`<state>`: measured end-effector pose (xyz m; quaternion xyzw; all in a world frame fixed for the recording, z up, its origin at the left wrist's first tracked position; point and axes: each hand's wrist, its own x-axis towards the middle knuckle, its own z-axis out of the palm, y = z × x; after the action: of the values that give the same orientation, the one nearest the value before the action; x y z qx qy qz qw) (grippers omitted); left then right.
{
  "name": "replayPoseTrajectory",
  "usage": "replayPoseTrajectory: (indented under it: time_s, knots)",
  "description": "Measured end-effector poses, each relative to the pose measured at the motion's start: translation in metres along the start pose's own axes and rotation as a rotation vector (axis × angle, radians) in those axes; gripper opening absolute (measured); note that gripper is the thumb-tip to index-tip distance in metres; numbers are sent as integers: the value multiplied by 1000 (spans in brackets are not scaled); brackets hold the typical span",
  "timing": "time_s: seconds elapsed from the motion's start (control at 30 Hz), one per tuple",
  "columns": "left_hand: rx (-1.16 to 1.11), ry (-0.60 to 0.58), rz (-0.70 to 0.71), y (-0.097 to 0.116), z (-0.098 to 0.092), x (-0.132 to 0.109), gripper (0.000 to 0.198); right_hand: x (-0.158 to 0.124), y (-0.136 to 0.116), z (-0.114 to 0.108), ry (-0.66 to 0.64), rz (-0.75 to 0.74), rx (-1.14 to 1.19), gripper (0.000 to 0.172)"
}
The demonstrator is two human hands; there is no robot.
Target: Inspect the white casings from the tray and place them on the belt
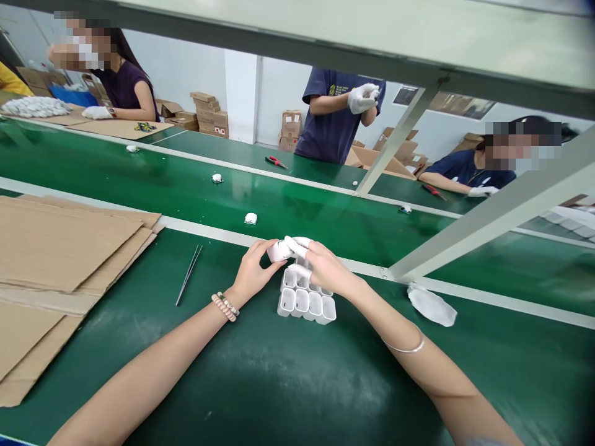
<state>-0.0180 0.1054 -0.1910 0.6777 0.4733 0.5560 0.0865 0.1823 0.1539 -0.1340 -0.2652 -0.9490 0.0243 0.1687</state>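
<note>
My left hand (253,271) is closed around a small white plastic housing (277,250), gripping it between thumb and fingers. From the right, my right hand (320,263), with white finger cots on its fingertips, has its fingers bent onto the same housing. Its thumb sits lower, over a group of white plastic cups (302,303). These cups stand open side up in rows on the green table, just below my hands. Dark marks show inside several of them. My right fingers hide the farther cups and part of the housing.
Tweezers (189,275) lie left of my hands, near flat cardboard sheets (69,248). A white flat piece (432,305) rests at right. Beyond the rail runs a green belt (186,193) with a small white part (250,218). A slanted metal post (488,210) rises at right. Co-workers sit and stand opposite.
</note>
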Motion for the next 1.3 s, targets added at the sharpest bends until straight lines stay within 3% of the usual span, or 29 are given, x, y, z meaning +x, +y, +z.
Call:
replayPoseTrajectory:
  time_s: [0.37, 0.63, 0.8, 0.93, 1.07, 1.3]
  knots:
    - [-34, 26, 49, 4, -3, -2, 37, 1, -10, -5, 18, -68, 13, 51]
    - [-26, 42, 65, 7, -3, -2, 36, 3, -15, -2, -62, -52, 30, 36]
    - [-48, 85, 32, 5, -1, -1, 40, 3, -14, -7, 72, -68, 53, 47]
    - [-45, 99, 16, 2, -1, 0, 39, 2, -11, -11, 212, -108, 64, 35]
    - [-24, 87, 35, 3, -2, -1, 38, 1, -9, -9, 213, -124, 46, 24]
    - [-10, 75, 73, 4, -2, 0, 38, 0, -9, -5, 184, -101, 141, 28]
